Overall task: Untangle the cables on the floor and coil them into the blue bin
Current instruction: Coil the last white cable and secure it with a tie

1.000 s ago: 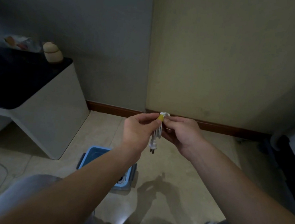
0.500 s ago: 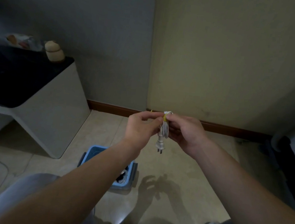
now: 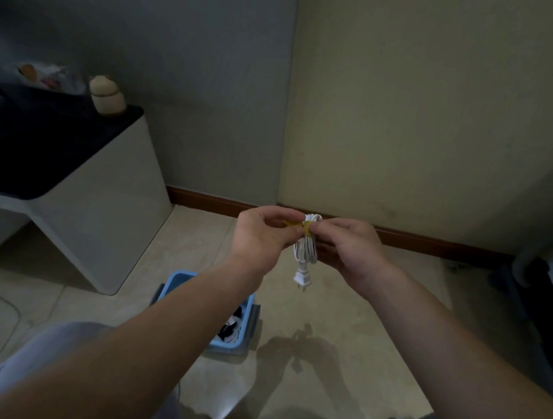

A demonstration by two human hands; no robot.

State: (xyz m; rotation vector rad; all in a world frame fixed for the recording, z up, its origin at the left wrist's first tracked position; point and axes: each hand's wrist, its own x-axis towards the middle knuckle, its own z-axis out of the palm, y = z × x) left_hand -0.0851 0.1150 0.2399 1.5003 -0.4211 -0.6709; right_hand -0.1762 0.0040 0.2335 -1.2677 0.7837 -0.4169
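I have both hands raised at the middle of my view, and the white cable bundle (image 3: 306,250) hangs between them, folded into short loops with its plug (image 3: 302,277) dangling at 6 o'clock. My left hand (image 3: 261,238) pinches the free end of a yellow tie (image 3: 306,228) and holds it out toward 9 o'clock of the bundle. My right hand (image 3: 350,248) pinches the bundle's neck from 3 o'clock, I judge to stop the loops springing apart while the tie goes round. The tie sits near the top, so the loops hang free below it. The blue bin (image 3: 180,275) stands on the floor at 7 o'clock of the plug, well apart from it and partly hidden by my left forearm, with dark and white cables inside. 1 thin cable (image 3: 8,301) lies on the floor at 8 o'clock of the view; whether it belongs to the tangle I cannot tell
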